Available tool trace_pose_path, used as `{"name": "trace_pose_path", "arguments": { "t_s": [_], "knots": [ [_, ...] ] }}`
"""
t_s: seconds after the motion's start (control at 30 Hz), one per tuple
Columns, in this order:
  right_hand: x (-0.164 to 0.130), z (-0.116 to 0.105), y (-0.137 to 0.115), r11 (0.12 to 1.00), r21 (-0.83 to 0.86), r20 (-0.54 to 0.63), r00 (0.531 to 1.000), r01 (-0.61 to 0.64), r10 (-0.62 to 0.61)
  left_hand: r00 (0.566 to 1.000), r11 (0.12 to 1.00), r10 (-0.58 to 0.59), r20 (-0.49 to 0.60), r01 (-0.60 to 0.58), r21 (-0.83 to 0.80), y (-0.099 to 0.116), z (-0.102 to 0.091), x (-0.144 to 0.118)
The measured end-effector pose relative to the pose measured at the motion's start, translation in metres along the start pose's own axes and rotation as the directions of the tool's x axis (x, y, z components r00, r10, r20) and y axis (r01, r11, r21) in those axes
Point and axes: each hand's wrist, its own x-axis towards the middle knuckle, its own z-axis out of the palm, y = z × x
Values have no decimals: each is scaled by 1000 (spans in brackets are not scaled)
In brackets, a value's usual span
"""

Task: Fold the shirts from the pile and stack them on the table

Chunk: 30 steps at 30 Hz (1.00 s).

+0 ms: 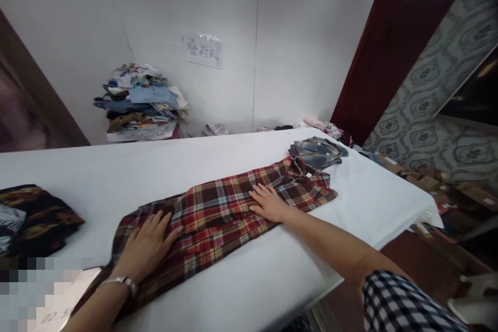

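From the head camera: both my hands lie flat on a red plaid shirt [221, 215] stretched lengthwise across the white table [116, 176]. My left hand [146, 246], fingers spread wide and palm down, presses the hem end nearest me, a silver bracelet [120, 282] at the wrist. My right hand [268, 202], open with its fingers close together, rests on the chest of the shirt just below the collar [303, 168]. Neither hand grips anything; both only press cloth.

The shirt already looks narrowed into a long band, its sides seemingly turned in, so I judge the lengthwise folds done and the crosswise folds, hem toward collar, not yet made. Some wrinkles show near my left hand.

Just beyond the collar sits a folded grey-blue shirt [318, 151], touching or nearly touching the plaid one. At the table's left edge lies a dark patterned garment [35, 218], well apart from my hands. Against the back wall a tall pile of clothes [142, 104] stands beneath a paper sign [205, 52]. More loose clothes [322, 125] lie behind the table's far right corner, and cardboard boxes [428, 181] sit on the floor to the right.
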Motion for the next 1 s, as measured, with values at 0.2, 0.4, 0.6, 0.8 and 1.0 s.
{"name": "trace_pose_path", "arguments": {
  "t_s": [0.2,0.4,0.6,0.8,1.0],
  "knots": [
    [7,-13,45,983,167,-207,973,-72,107,998,980,24,63,-35,196,-8,24,-6],
    [34,-43,112,872,-26,-271,843,-488,464,997,983,32,70,-44,177,-11,25,-5],
    [57,-24,121,849,-91,-118,852,-520,510,995,966,28,92,-51,253,-19,32,-16],
    [54,-30,118,836,-99,-88,842,-539,532,999,977,-20,43,10,213,-9,29,-15],
    [33,-24,68,885,-123,-221,882,-449,417,981,975,-194,25,190,118,12,18,-8]
  ]
}}
